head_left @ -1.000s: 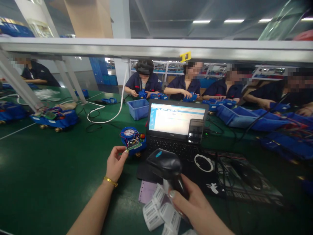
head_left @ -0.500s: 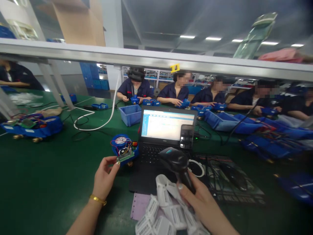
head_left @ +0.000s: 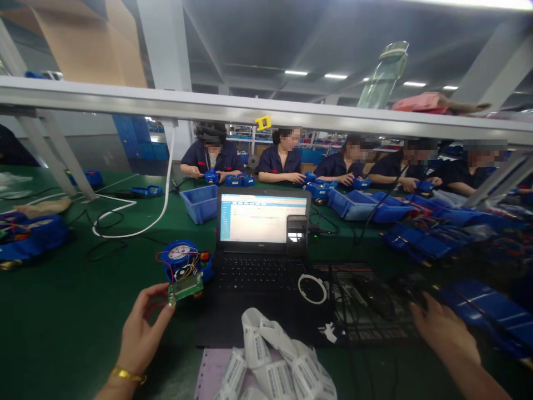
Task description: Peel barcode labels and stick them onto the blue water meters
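Observation:
My left hand (head_left: 144,325) pinches the left end of a small green circuit board (head_left: 188,288) between thumb and fingers. Red, yellow and black wires run from the board to a round blue water meter (head_left: 177,253), which sits left of the laptop (head_left: 245,303). On the far right, my right hand (head_left: 443,328) is closed around a black barcode scanner (head_left: 410,286) beside the mouse mat; the scanner is dark and blurred. A black mouse (head_left: 375,294) lies just left of it. In front of the laptop, a curled strip of white barcode labels (head_left: 278,378) rests on a pinkish sheet (head_left: 208,369).
A phone (head_left: 296,230) leans on the laptop screen. Beside the keyboard lies a white ring (head_left: 312,289). Blue bins (head_left: 200,203) stand behind; more blue meters (head_left: 33,236) sit at left. Blue parts (head_left: 495,311) lie at right. Co-workers sit opposite, beneath a white shelf (head_left: 225,111).
My right hand has carried the scanner from above the laptop to the far right, down by the mouse mat. My left hand keeps its pinch on the board, which now shows its face more.

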Available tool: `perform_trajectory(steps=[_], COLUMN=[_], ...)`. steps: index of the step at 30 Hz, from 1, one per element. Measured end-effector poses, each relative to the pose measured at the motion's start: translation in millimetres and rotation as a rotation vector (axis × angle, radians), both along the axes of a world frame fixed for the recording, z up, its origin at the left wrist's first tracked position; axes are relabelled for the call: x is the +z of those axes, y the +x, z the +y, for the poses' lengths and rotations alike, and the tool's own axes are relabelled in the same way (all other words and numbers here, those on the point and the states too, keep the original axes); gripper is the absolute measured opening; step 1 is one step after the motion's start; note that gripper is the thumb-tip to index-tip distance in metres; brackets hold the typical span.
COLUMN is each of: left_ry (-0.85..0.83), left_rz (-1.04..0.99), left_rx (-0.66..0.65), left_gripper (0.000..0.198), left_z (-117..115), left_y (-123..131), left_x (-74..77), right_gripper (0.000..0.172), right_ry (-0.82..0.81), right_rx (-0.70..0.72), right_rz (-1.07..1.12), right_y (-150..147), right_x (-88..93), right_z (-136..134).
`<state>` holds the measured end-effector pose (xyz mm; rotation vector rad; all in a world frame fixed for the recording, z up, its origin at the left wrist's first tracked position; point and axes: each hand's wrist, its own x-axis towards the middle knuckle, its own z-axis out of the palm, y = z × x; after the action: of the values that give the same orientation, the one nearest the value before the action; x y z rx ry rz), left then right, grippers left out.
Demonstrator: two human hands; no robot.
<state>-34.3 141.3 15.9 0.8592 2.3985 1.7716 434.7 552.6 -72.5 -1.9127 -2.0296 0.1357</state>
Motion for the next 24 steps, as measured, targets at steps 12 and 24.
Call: perform_trajectory(steps=[12, 24], left_ry=[-0.054, -0.026], left_rz=[0.194, 0.294], left_rx=[-0.004, 0.033], left_gripper=[0.052, 0.050], left_z=[-7, -8], left_y=[-9, -11], left_x=[-13.8, -16.6], right_gripper=[0.059, 0.052], right_ry=[0.277, 0.257], right_rx=[0.451, 0.468], right_rz=[0.159, 0.085], right_y=[-79, -72], right_x=[-12.2, -18.9], right_z=[-27, -24])
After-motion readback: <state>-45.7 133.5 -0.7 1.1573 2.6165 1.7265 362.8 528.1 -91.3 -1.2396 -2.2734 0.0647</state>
